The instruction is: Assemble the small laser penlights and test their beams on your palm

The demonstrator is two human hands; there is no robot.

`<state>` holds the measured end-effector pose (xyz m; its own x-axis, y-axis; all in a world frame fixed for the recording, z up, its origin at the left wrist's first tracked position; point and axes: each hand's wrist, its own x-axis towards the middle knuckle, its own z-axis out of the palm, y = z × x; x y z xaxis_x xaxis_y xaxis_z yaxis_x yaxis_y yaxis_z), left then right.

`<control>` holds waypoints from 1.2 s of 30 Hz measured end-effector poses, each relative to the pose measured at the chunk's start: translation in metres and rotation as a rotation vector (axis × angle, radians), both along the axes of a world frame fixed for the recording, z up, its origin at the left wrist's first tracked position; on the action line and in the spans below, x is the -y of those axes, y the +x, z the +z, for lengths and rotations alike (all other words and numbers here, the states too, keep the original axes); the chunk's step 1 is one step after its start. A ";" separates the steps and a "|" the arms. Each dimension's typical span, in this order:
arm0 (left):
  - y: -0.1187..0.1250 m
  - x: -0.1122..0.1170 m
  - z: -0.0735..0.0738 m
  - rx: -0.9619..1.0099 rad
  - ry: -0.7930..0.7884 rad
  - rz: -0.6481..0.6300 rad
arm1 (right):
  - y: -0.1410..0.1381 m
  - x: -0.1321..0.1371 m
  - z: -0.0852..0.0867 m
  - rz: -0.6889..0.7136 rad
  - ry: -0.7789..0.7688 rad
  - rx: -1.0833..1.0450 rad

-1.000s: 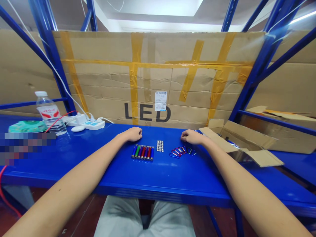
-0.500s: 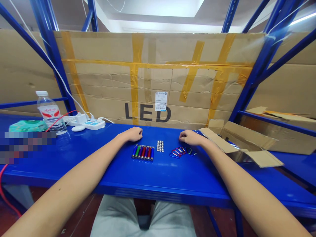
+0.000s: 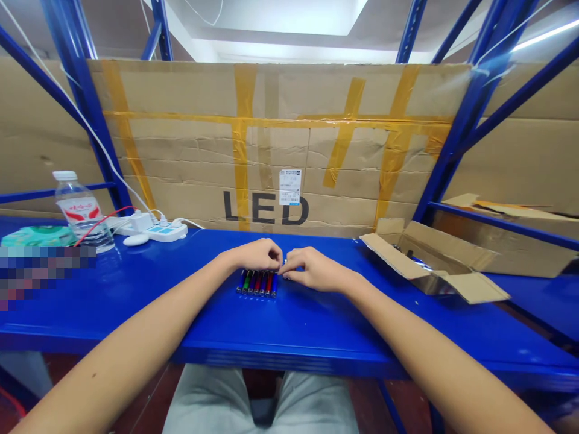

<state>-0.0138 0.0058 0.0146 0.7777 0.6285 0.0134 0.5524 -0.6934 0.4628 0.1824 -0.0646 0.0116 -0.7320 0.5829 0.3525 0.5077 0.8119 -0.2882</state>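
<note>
A row of small metallic flashlights in blue, green, red and purple lies side by side on the blue table. My left hand is just above the row's far ends, its fingers curled downward. From the right, my right hand reaches in, thumb and fingertips drawn together by the row's right end, almost touching the left fingers. Whatever lies between the fingertips of either hand is too small to make out. The silver button cells and the coloured carabiners are largely hidden behind my right hand.
An open cardboard box with items inside stands at the right. On the left are a water bottle, a teal packet and a white power strip with cables. A large taped carton marked LED walls off the back.
Both hands have come inward from either side and now meet over the right end of the flashlight row. My right hand now covers the carabiners and most button cells. The view has shifted slightly.
</note>
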 end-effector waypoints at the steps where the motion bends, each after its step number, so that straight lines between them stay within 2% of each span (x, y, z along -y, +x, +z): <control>1: 0.000 0.000 -0.001 -0.005 0.011 -0.004 | -0.002 0.000 -0.002 0.011 0.015 0.015; 6: 0.001 -0.002 -0.006 -0.012 0.074 0.006 | -0.008 -0.004 -0.012 0.007 0.085 0.118; 10: 0.002 -0.003 -0.008 -0.020 0.111 0.027 | -0.010 -0.002 -0.014 0.021 0.037 0.134; 16: 0.002 -0.002 -0.006 -0.025 0.177 0.096 | -0.003 0.005 -0.007 0.091 -0.213 0.167; 23: 0.002 -0.006 -0.011 0.004 0.338 0.230 | 0.002 0.016 0.005 0.010 -0.415 0.314; 26: 0.005 -0.006 -0.013 0.085 0.411 0.215 | 0.012 0.012 0.011 -0.038 -0.483 0.268; 29: 0.010 -0.004 -0.014 0.120 0.456 0.114 | 0.028 0.001 0.014 -0.151 -0.439 0.077; 31: 0.012 -0.002 -0.015 0.110 0.460 0.044 | 0.038 -0.009 0.012 -0.285 -0.316 -0.018; 34: 0.013 -0.002 -0.018 0.085 0.459 0.002 | 0.047 -0.022 0.007 -0.456 -0.112 -0.020; 36: 0.013 -0.002 -0.020 0.074 0.456 -0.003 | 0.049 -0.028 0.002 -0.483 -0.072 0.001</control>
<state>-0.0005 0.0080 -0.0050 0.7661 0.5430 0.3440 0.5268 -0.8370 0.1480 0.2311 -0.0364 0.0140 -0.3721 0.8789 0.2984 0.8221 0.4614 -0.3337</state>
